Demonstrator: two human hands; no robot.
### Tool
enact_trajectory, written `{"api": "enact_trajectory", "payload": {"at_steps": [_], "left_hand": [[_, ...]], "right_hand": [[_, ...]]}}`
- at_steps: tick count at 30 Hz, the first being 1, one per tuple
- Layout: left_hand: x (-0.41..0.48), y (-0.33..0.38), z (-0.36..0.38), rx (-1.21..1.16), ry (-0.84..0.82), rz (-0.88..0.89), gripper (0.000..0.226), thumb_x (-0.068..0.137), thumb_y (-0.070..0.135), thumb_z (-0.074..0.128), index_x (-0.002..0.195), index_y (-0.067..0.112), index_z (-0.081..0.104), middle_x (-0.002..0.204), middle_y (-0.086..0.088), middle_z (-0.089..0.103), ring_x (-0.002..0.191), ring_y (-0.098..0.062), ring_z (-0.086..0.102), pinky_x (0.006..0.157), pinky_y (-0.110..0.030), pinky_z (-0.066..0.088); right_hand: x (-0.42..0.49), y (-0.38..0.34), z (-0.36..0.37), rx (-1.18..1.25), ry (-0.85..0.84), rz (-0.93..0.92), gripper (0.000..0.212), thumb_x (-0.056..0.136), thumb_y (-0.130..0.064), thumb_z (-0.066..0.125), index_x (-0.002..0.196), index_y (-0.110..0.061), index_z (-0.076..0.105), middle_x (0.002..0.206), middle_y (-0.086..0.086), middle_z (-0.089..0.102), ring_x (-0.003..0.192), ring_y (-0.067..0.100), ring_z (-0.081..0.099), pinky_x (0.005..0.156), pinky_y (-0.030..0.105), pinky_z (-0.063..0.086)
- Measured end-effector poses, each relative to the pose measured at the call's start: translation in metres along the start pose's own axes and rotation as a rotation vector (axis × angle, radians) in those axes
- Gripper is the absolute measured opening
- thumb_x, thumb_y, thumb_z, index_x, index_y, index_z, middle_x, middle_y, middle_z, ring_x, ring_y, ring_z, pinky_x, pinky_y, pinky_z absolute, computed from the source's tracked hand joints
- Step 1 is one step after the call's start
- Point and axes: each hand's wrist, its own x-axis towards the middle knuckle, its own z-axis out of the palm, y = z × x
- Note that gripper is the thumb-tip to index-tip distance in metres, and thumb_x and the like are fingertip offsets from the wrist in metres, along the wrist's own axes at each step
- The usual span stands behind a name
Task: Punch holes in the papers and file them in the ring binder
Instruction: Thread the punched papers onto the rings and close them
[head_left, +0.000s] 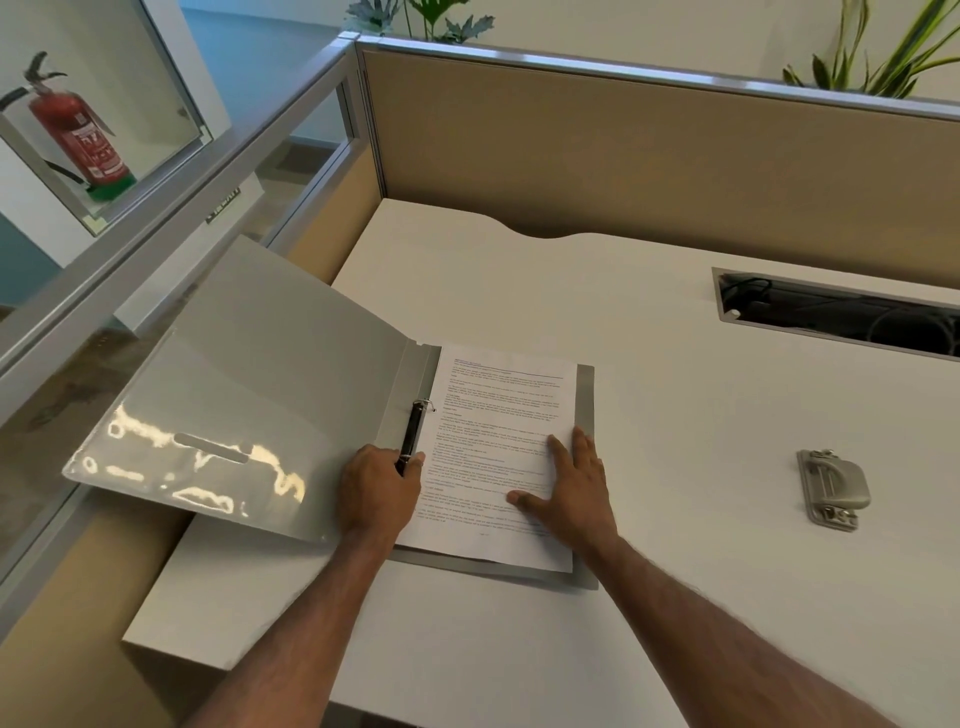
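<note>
I am pressing my right hand (571, 483) flat on the papers (493, 415), fingers straight and spread, thumb pointing toward nine o'clock. The papers are lying on the right half of the open ring binder (249, 374). Their long axis is running from six to twelve o'clock, and their left edge is sitting against the black ring mechanism (413, 428). My left hand (379, 488) is curling round the near end of that mechanism, at nine o'clock from the sheets, and is the hand nearer the rings. The far ring is showing toward twelve o'clock along the bar. My fingers are hiding the near ring, so I cannot tell whether it is open or whether the holes are threaded on. The hole punch (831, 488) is sitting on the worktop (675, 597) at three o'clock, well apart.
</note>
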Motion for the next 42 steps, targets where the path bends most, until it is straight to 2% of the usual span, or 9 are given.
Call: {"api": "enact_trajectory", "payload": {"at_steps": [4, 9, 14, 22, 24, 27, 31, 36, 42], "left_hand": [[0.015, 0.004, -0.009, -0.031, -0.026, -0.049, 0.051, 0.089, 0.049, 0.060, 0.056, 0.010, 0.061, 0.053, -0.002, 0.060, 0.045, -0.016, 0.051, 0.043, -0.025, 0.040], [0.044, 0.015, -0.015, -0.026, -0.098, -0.127, 0.013, 0.087, 0.022, 0.066, 0.081, 0.016, 0.076, 0.087, -0.004, 0.075, 0.068, -0.024, 0.063, 0.062, -0.026, 0.048], [0.059, 0.020, -0.010, -0.074, -0.211, -0.244, 0.030, 0.080, 0.026, 0.076, 0.054, 0.020, 0.063, 0.054, 0.009, 0.059, 0.050, -0.009, 0.055, 0.055, -0.021, 0.047], [0.062, 0.020, -0.007, -0.067, -0.248, -0.227, 0.021, 0.080, 0.019, 0.072, 0.059, 0.021, 0.068, 0.060, 0.007, 0.067, 0.055, -0.012, 0.063, 0.054, -0.026, 0.053], [0.064, 0.021, -0.008, -0.091, -0.231, -0.229, 0.007, 0.079, 0.016, 0.075, 0.074, 0.021, 0.072, 0.074, 0.003, 0.071, 0.057, -0.014, 0.061, 0.055, -0.027, 0.054], [0.064, 0.018, -0.005, -0.148, -0.206, -0.215, 0.034, 0.078, 0.011, 0.077, 0.110, 0.007, 0.069, 0.105, -0.012, 0.073, 0.070, -0.020, 0.062, 0.059, -0.024, 0.049], [0.060, 0.017, -0.004, -0.198, -0.121, -0.190, 0.020, 0.076, 0.010, 0.077, 0.069, 0.020, 0.062, 0.073, -0.003, 0.068, 0.062, -0.021, 0.061, 0.067, -0.038, 0.060], [0.056, 0.014, -0.001, -0.266, -0.119, -0.093, 0.027, 0.076, 0.010, 0.079, 0.102, 0.008, 0.071, 0.077, 0.003, 0.070, 0.064, -0.009, 0.064, 0.057, -0.024, 0.054], [0.045, 0.018, 0.001, -0.237, -0.102, 0.087, 0.013, 0.081, 0.019, 0.076, 0.092, 0.013, 0.074, 0.070, 0.012, 0.066, 0.063, -0.007, 0.063, 0.057, -0.019, 0.050]], "right_hand": [[0.001, 0.001, 0.001, 0.008, 0.004, 0.004, 0.100, 0.076, -0.067, 0.065, 0.153, -0.024, 0.019, 0.165, 0.006, -0.002, 0.152, 0.024, -0.003, 0.124, 0.040, 0.006], [0.002, 0.001, 0.001, 0.011, 0.009, 0.011, 0.101, 0.074, -0.068, 0.066, 0.152, -0.024, 0.021, 0.164, 0.006, 0.000, 0.151, 0.025, -0.002, 0.122, 0.039, 0.007], [0.001, 0.001, 0.001, 0.017, 0.002, 0.014, 0.100, 0.075, -0.067, 0.066, 0.153, -0.024, 0.019, 0.164, 0.006, -0.002, 0.151, 0.024, -0.003, 0.123, 0.040, 0.006], [0.001, 0.001, 0.001, 0.033, 0.005, 0.005, 0.100, 0.076, -0.065, 0.067, 0.153, -0.023, 0.019, 0.164, 0.005, -0.003, 0.151, 0.023, -0.005, 0.124, 0.041, 0.005], [0.001, 0.000, 0.001, 0.036, 0.005, 0.003, 0.100, 0.076, -0.065, 0.067, 0.153, -0.023, 0.020, 0.164, 0.006, -0.003, 0.151, 0.023, -0.005, 0.124, 0.041, 0.005], [0.001, 0.001, 0.001, 0.031, 0.006, 0.003, 0.100, 0.076, -0.065, 0.067, 0.153, -0.023, 0.020, 0.164, 0.006, -0.004, 0.151, 0.023, -0.006, 0.124, 0.040, 0.004], [0.001, 0.000, 0.001, 0.031, 0.006, 0.002, 0.099, 0.076, -0.064, 0.067, 0.153, -0.023, 0.020, 0.164, 0.006, -0.003, 0.151, 0.023, -0.006, 0.124, 0.040, 0.004], [0.001, 0.000, 0.000, 0.027, -0.001, 0.007, 0.099, 0.076, -0.065, 0.066, 0.153, -0.024, 0.019, 0.164, 0.005, -0.004, 0.151, 0.023, -0.006, 0.124, 0.040, 0.003], [0.001, 0.001, 0.001, 0.023, 0.000, 0.006, 0.100, 0.076, -0.066, 0.066, 0.153, -0.024, 0.019, 0.164, 0.006, -0.003, 0.151, 0.024, -0.005, 0.124, 0.040, 0.004]]}}
